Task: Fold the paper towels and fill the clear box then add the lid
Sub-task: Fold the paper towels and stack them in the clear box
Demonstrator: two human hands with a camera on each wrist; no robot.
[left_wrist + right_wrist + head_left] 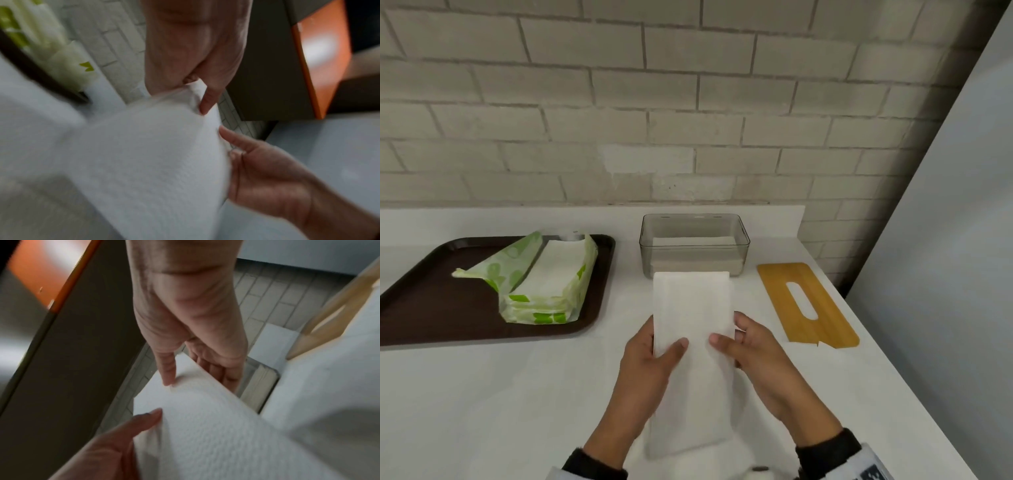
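Note:
A white paper towel (693, 318), folded into a long strip, is held above the counter in front of the clear box (743, 254). My left hand (671, 349) pinches its left edge, thumb on top and fingers underneath. My right hand (722, 342) pinches the right edge the same way. The clear box holds a low stack of folded towels. The bamboo lid (806, 305) with a slot lies flat to the box's right. In the left wrist view my left hand (205, 104) pinches the paper towel (148, 162). In the right wrist view my right hand (170, 379) grips the paper towel (205, 426).
A dark brown tray (421, 308) at the left carries an opened green-and-white pack of paper towels (544, 284). A brick wall runs behind the white counter (500, 394). The counter's right edge passes just beyond the lid.

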